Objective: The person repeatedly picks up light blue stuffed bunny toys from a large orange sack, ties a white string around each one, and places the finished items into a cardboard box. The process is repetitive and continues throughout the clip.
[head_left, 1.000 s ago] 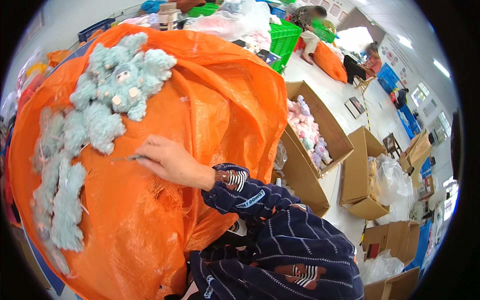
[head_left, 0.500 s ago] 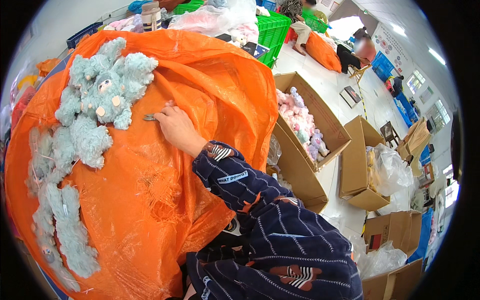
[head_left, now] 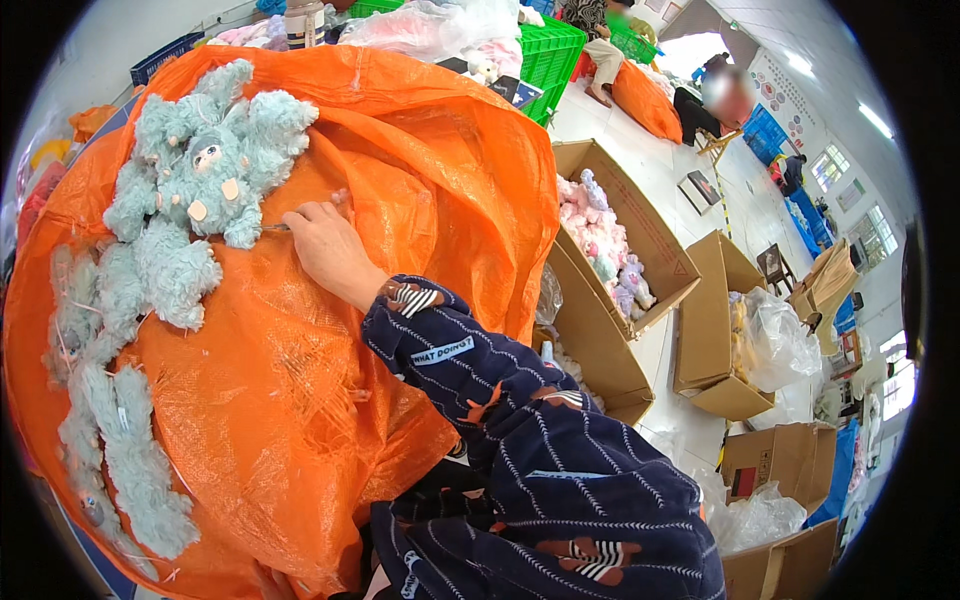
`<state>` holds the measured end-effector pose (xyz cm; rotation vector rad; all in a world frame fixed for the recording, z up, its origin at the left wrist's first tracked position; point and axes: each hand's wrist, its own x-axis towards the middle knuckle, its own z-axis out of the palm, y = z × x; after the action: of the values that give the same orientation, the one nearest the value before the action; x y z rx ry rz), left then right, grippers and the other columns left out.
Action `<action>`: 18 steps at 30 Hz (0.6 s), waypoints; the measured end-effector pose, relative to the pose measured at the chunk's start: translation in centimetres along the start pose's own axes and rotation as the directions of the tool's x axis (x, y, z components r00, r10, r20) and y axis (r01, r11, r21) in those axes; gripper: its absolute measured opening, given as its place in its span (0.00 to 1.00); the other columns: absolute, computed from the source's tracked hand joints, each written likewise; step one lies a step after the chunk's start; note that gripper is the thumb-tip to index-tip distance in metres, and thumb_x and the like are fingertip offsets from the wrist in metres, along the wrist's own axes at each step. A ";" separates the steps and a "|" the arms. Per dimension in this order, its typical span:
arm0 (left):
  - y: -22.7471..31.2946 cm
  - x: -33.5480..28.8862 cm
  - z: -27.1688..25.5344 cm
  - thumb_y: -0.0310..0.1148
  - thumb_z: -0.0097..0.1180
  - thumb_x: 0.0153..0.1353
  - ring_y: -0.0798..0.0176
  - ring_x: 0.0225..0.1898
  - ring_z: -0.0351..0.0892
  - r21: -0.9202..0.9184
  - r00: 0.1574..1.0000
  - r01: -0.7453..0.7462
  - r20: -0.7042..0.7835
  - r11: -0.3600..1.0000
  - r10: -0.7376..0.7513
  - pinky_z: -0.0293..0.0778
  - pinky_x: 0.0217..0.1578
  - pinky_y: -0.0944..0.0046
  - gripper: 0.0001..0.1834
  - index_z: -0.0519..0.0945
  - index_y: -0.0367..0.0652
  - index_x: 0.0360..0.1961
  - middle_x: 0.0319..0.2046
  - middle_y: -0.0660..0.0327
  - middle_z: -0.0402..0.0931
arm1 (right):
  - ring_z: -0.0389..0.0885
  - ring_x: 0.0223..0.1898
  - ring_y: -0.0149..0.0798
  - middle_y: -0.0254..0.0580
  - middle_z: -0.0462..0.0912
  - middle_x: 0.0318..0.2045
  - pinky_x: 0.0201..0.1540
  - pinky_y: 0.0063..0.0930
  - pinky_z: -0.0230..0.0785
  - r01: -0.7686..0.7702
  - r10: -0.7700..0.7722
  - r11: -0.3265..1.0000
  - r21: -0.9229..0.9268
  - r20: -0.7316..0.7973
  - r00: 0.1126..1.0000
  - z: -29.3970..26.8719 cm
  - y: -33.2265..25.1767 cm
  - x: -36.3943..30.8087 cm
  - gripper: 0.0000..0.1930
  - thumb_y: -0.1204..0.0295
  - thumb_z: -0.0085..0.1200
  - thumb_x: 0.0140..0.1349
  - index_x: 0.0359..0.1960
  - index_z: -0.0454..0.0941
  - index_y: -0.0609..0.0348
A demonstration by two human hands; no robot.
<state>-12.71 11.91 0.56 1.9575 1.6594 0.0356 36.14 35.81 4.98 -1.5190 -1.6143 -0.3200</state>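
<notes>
My right hand point(head_left: 335, 252) reaches over an orange woven sack point(head_left: 270, 400), its fingers closed round a small metal tool point(head_left: 276, 228). Only the tool's thin tip shows, so its kind is unclear; the tip points at a pale blue plush toy point(head_left: 207, 172) with a doll-like face. More pale blue plush pieces point(head_left: 145, 455) trail down the sack's left side, with thin white strands on them. At the bottom edge a bit of my left hand point(head_left: 270, 580) shows against the sack; its fingers are mostly hidden.
Cardboard boxes stand at the right, one with pink plush toys point(head_left: 600, 240), another with a clear plastic bag point(head_left: 780, 340). Green crates point(head_left: 548, 65) and bagged plush point(head_left: 430, 35) are beyond the sack. People sit farther back near another orange sack point(head_left: 645, 105).
My right hand has moved left and slightly down, bringing the tool's tip closer to the blue plush toy. Part of my left hand has appeared at the bottom edge.
</notes>
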 end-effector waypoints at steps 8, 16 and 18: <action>-0.3 3.7 -1.4 0.33 0.46 0.59 0.57 0.43 0.72 0.109 0.986 -0.166 0.024 0.980 0.164 0.68 0.43 0.62 0.20 0.66 0.35 0.51 0.44 0.52 0.72 | 0.70 0.36 0.48 0.46 0.72 0.30 0.42 0.37 0.63 -0.090 0.089 0.991 -0.096 -0.011 0.996 0.1 0.1 -0.1 0.05 0.78 0.47 0.49 0.29 0.72 0.62; -2.0 3.2 -7.7 0.32 0.45 0.60 0.59 0.44 0.72 0.269 0.938 -0.295 -0.101 0.917 0.332 0.68 0.43 0.63 0.18 0.67 0.34 0.50 0.44 0.52 0.72 | 0.70 0.36 0.47 0.45 0.72 0.30 0.41 0.38 0.64 -0.117 0.114 0.989 -0.085 -0.032 0.993 0.3 -0.3 0.0 0.04 0.76 0.48 0.51 0.29 0.72 0.61; -1.2 3.3 -11.2 0.31 0.45 0.60 0.58 0.44 0.71 0.180 0.924 -0.141 -0.329 0.974 0.194 0.67 0.43 0.64 0.18 0.67 0.33 0.49 0.44 0.51 0.71 | 0.70 0.36 0.47 0.44 0.72 0.30 0.41 0.38 0.64 -0.130 0.127 0.986 -0.102 -0.040 0.991 0.2 -0.2 0.0 0.04 0.75 0.48 0.51 0.29 0.72 0.61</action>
<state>-17.17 19.47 8.36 2.3132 1.7450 0.3455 35.92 35.89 4.94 -1.6800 -1.4857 -0.3611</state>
